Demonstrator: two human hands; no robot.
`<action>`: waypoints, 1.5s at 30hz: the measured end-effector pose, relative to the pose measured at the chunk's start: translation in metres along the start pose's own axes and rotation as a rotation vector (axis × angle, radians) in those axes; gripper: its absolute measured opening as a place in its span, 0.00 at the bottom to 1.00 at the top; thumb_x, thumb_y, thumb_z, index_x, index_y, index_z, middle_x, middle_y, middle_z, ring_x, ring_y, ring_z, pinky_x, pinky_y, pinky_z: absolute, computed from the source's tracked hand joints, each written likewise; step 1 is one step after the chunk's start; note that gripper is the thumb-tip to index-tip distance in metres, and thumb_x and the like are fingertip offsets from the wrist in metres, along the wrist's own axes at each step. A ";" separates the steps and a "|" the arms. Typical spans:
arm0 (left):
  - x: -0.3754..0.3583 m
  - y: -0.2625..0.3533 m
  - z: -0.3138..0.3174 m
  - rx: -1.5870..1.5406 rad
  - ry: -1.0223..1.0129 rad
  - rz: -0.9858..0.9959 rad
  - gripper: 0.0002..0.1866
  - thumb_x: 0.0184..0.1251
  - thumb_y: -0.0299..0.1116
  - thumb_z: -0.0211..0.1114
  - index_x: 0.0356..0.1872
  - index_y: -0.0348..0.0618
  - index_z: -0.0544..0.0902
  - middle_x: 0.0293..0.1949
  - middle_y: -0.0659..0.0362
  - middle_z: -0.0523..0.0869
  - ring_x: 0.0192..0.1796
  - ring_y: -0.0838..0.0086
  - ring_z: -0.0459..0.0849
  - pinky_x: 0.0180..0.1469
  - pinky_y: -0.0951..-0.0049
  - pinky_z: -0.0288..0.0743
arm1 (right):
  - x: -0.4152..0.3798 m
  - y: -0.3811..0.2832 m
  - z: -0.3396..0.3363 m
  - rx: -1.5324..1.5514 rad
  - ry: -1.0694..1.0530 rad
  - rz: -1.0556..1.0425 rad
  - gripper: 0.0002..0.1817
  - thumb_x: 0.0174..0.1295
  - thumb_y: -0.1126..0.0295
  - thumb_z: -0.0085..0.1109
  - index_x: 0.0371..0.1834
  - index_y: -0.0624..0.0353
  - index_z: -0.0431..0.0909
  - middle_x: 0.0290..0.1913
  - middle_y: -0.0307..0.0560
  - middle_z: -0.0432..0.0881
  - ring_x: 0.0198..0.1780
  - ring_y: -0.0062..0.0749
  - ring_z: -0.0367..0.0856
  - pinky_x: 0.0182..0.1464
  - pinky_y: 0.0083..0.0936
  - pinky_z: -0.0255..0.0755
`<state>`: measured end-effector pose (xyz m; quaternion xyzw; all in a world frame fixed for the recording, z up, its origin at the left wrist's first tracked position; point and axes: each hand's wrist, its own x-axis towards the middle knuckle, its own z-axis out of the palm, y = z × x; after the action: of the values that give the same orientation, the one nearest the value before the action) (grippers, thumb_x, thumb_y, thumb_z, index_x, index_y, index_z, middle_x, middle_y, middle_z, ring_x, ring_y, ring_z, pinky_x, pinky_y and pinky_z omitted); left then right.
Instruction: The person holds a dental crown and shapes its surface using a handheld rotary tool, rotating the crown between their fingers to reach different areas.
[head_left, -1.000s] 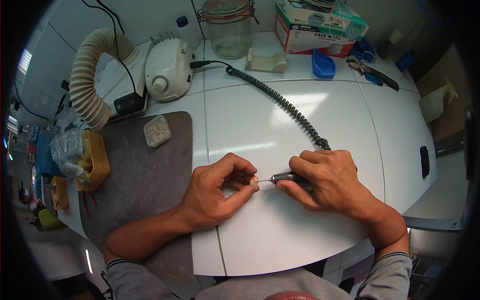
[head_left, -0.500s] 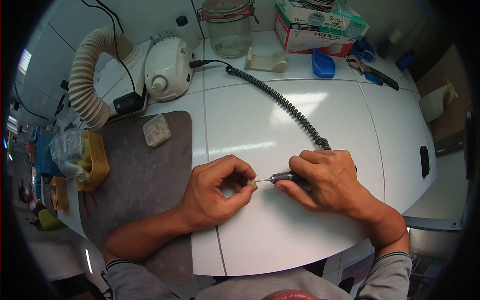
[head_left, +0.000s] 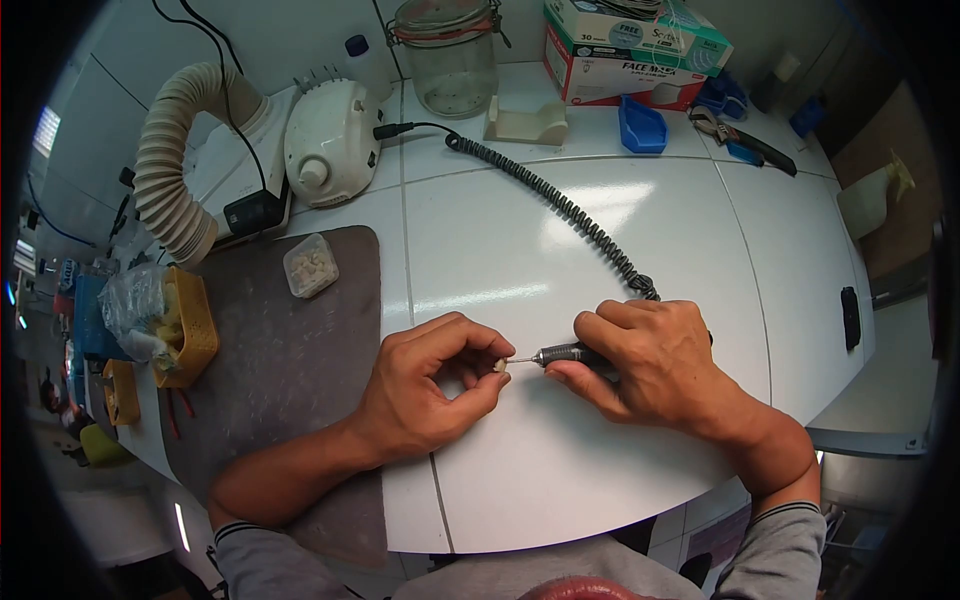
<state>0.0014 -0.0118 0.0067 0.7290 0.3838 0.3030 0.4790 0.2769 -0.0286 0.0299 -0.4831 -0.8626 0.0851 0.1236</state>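
My left hand [head_left: 430, 375] pinches a small cream-coloured piece [head_left: 500, 366] between thumb and fingertips; its exact kind is too small to tell. My right hand [head_left: 650, 360] is wrapped round a dark rotary handpiece [head_left: 565, 353], pointing left. The thin metal bit [head_left: 522, 359] reaches to the small piece, and its tip appears to touch it. From the back of the handpiece a black coiled cord [head_left: 560, 205] runs up to the white control unit [head_left: 332, 145]. Part of the handpiece is hidden under my right fingers.
A clear tub of small cream pieces [head_left: 311, 266] stands on the grey mat [head_left: 290, 380]. Left are a yellow basket [head_left: 200, 335] and a ribbed hose [head_left: 165, 165]. Behind are a glass jar [head_left: 445, 75], face mask boxes [head_left: 630, 80], a blue tray [head_left: 642, 126] and an adjustable wrench [head_left: 745, 140].
The small piece has turned a little in my left fingertips, and the handpiece has shifted slightly left. Both hands otherwise keep nearly the same place; the whole view has shifted slightly.
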 end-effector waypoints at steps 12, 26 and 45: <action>0.001 -0.001 -0.001 0.052 -0.026 0.043 0.12 0.70 0.20 0.75 0.53 0.34 0.92 0.43 0.57 0.91 0.42 0.77 0.93 0.44 0.75 0.87 | 0.000 -0.002 -0.004 0.003 -0.046 0.004 0.25 0.77 0.41 0.67 0.35 0.52 0.87 0.26 0.41 0.85 0.25 0.37 0.88 0.22 0.34 0.74; 0.002 -0.002 0.000 0.052 -0.024 0.063 0.12 0.71 0.19 0.74 0.53 0.34 0.93 0.45 0.55 0.93 0.42 0.76 0.93 0.44 0.75 0.86 | 0.000 -0.002 -0.004 -0.004 -0.034 0.009 0.24 0.77 0.42 0.67 0.34 0.51 0.87 0.25 0.40 0.84 0.24 0.36 0.87 0.21 0.34 0.72; 0.000 0.001 0.000 0.006 0.002 -0.051 0.10 0.71 0.21 0.78 0.50 0.32 0.89 0.44 0.54 0.95 0.44 0.76 0.95 0.48 0.76 0.89 | 0.000 0.001 -0.004 0.038 -0.024 0.034 0.26 0.77 0.42 0.67 0.35 0.54 0.88 0.23 0.43 0.84 0.21 0.38 0.86 0.20 0.35 0.72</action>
<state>0.0015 -0.0123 0.0081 0.7201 0.4038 0.2903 0.4839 0.2793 -0.0278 0.0337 -0.4943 -0.8538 0.1095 0.1210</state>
